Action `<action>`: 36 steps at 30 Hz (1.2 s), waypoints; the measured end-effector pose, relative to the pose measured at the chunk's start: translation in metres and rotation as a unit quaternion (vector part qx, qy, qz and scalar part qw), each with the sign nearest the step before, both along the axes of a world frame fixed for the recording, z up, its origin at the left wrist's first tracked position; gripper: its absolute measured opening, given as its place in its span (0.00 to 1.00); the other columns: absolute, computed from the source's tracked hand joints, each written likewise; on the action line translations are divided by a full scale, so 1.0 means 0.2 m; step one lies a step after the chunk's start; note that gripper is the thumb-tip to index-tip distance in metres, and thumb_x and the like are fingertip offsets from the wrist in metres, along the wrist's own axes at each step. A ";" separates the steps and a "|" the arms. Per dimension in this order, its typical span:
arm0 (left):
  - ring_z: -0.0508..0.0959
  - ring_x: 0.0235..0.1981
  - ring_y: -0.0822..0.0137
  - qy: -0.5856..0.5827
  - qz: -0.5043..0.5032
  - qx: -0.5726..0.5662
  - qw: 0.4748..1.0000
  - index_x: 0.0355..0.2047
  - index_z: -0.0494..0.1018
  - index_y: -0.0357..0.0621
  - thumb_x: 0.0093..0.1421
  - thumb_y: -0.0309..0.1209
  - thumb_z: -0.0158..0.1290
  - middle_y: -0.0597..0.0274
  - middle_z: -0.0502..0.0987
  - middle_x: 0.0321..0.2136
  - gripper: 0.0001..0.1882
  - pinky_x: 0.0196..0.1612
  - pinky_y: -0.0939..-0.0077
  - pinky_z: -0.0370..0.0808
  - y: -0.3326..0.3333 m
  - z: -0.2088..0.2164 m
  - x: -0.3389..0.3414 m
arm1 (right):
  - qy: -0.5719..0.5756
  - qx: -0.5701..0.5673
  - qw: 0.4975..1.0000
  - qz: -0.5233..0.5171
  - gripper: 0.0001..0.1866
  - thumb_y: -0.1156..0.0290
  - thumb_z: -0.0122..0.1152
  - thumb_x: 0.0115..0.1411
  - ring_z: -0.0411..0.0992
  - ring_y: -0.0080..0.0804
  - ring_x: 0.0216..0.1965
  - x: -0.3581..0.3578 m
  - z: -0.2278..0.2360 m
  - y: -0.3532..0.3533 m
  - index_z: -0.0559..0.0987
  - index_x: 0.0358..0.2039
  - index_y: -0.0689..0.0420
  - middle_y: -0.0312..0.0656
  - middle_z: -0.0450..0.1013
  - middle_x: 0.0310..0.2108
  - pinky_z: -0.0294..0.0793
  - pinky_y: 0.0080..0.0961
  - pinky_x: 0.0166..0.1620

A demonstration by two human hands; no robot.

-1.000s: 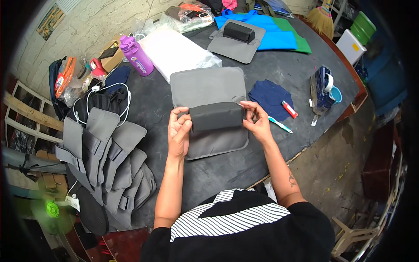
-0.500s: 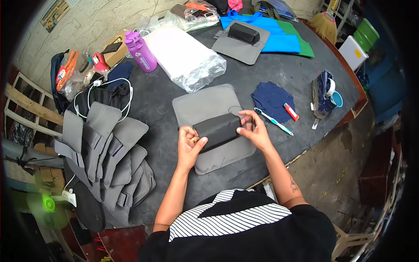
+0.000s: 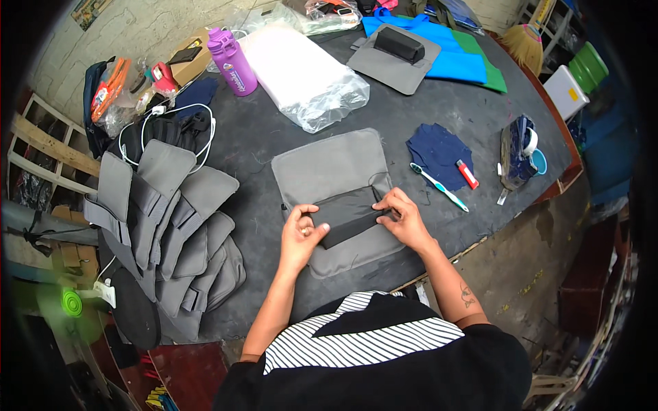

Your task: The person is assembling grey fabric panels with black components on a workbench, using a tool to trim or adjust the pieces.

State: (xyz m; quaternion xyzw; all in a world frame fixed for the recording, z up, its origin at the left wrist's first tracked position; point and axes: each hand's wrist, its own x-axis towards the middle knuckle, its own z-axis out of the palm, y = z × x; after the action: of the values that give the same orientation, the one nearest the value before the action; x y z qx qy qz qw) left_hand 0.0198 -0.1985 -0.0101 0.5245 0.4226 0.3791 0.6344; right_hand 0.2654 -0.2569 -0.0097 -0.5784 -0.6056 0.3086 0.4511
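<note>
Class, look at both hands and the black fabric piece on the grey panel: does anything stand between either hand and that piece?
Nothing visible does. The left hand meets the black fabric piece at its left end, the right hand at its right. The toothbrush lies outside, right of the grey panel.

hands (image 3: 299, 240): 2 | gray panels laid flat (image 3: 329, 161): 2 | black pieces (image 3: 351, 211): 2 | piled gray panels (image 3: 163, 168): several, too overlapped to count | purple bottle (image 3: 233, 65): 1 | toothbrush (image 3: 440, 188): 1 | broom (image 3: 525, 46): 1 | fan (image 3: 71, 301): 1 | surface (image 3: 241, 147): 1
</note>
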 end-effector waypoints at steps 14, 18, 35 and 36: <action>0.76 0.39 0.53 0.230 -0.096 0.426 0.869 0.36 0.80 0.42 0.51 0.19 0.53 0.54 0.74 0.40 0.12 0.41 0.62 0.74 0.27 0.05 0.54 | -0.012 0.057 0.997 -0.052 0.19 0.89 0.62 0.42 0.58 0.19 0.22 -0.05 -0.06 -0.03 0.79 0.36 0.59 0.35 0.65 0.32 0.60 0.17 0.25; 0.76 0.39 0.57 0.267 -0.102 0.498 0.819 0.33 0.80 0.44 0.48 0.17 0.53 0.57 0.74 0.38 0.13 0.41 0.66 0.75 0.32 -0.01 0.54 | -0.011 0.053 0.997 -0.058 0.19 0.89 0.62 0.42 0.59 0.20 0.22 -0.06 -0.05 -0.03 0.79 0.37 0.59 0.35 0.65 0.32 0.60 0.18 0.26; 0.72 0.34 0.52 0.263 -0.067 0.439 0.856 0.29 0.69 0.41 0.55 0.21 0.49 0.56 0.70 0.30 0.02 0.38 0.60 0.70 0.31 -0.08 0.53 | -0.272 -0.068 0.957 -0.078 0.12 0.70 0.65 0.50 0.73 0.46 0.35 0.08 0.14 0.18 0.79 0.35 0.58 0.43 0.70 0.35 0.72 0.39 0.38; 0.72 0.34 0.52 0.262 -0.068 0.438 0.857 0.29 0.69 0.41 0.55 0.21 0.49 0.56 0.70 0.30 0.02 0.38 0.60 0.70 0.31 -0.08 0.53 | -0.272 -0.068 0.957 -0.079 0.12 0.70 0.65 0.50 0.73 0.46 0.35 0.07 0.13 0.19 0.79 0.35 0.58 0.43 0.70 0.35 0.72 0.39 0.38</action>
State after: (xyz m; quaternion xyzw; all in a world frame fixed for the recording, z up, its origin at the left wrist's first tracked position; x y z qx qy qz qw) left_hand 0.1263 -0.1356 -0.0264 0.8554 0.3273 0.3297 0.2291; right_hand 0.2800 -0.2197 0.0167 -0.7159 -0.6351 0.1431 0.2522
